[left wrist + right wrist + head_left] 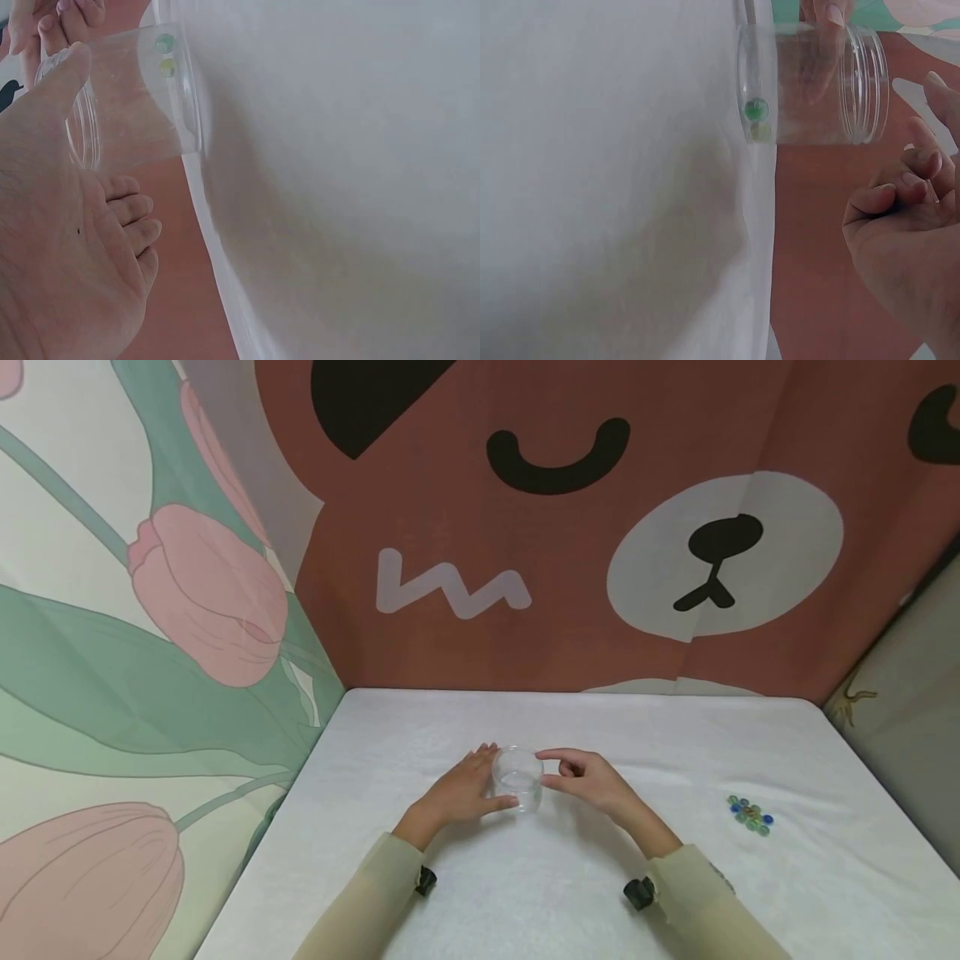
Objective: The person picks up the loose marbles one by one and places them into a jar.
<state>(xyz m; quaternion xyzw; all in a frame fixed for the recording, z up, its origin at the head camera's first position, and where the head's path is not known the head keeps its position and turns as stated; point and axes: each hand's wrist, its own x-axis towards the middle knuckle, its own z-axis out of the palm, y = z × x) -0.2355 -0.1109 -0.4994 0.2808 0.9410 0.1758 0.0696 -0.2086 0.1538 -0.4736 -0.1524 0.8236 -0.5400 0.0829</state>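
On the white-covered bench (660, 735), a clear jar (521, 778) stood upright, two marbles (757, 109) at its base, the left hand (461, 789) clasping its side from nine o'clock. At three by the rim, the right hand (597, 782), its grip apart and bare as far as I saw, was nearer the loose marbles (752, 817), well off between three and four; at twelve rose a bear-faced backdrop (450, 510).
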